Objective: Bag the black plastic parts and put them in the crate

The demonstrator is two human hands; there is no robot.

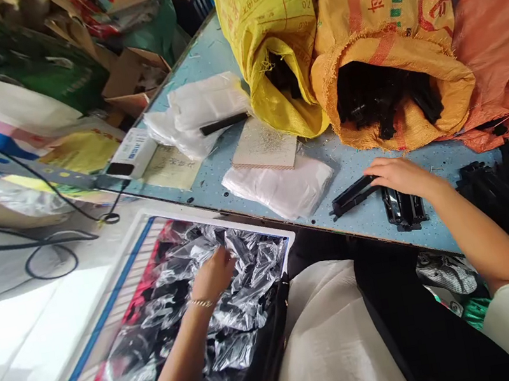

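My left hand (215, 272), with a bracelet at the wrist, is over a white-rimmed crate (289, 236). Its fingers are closed at a clear plastic bag (239, 247) on top of several bagged black parts. My right hand (399, 175) reaches over the blue table, its fingers on the right end of a long black plastic part (353, 196). Just below that hand lies a shorter group of black plastic parts (403, 209). A stack of clear plastic bags (281, 189) lies to the left of the long part, partly under a small board (264, 144).
A yellow sack (285, 92) and an orange sack (396, 91), both holding black parts, lie open toward me. More black parts (504, 183) are heaped at the right. White packs (207, 104) and a white box (132, 152) lie at the table's left; a cable (67, 197) hangs there.
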